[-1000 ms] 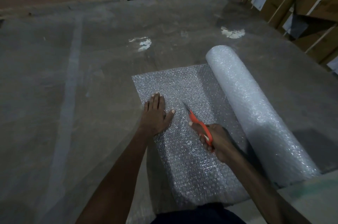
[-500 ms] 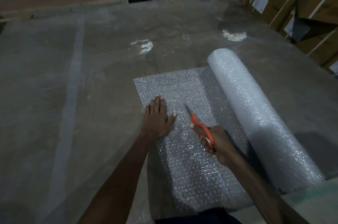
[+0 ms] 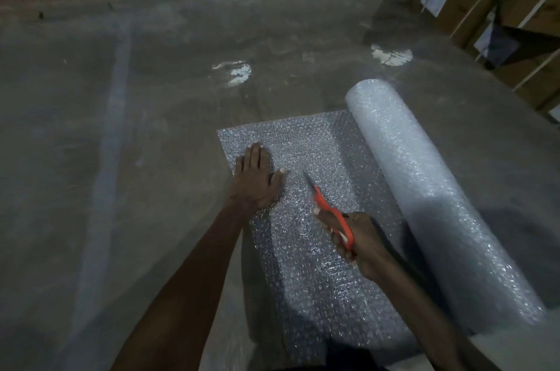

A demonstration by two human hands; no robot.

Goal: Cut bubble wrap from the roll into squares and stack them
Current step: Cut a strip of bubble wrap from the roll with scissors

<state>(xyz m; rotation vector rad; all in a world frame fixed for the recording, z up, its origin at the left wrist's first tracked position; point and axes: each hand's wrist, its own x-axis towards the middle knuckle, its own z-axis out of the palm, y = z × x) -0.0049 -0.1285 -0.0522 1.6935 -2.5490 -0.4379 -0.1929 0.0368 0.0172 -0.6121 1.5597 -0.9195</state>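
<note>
Orange scissors (image 3: 328,213) gripped in right hand (image 3: 360,244); left hand (image 3: 257,179) flat on one roll's (image 3: 439,188) sheet (image 3: 309,158).

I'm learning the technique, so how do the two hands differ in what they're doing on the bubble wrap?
The left hand lies flat, fingers straight, pressing the sheet; the right hand is curled round the scissors. The left hand holds nothing; the right holds the orange-handled tool, blades pointing away. The left hand sits near the sheet's left edge; the right is nearer the roll. Both are over the unrolled sheet.
</note>
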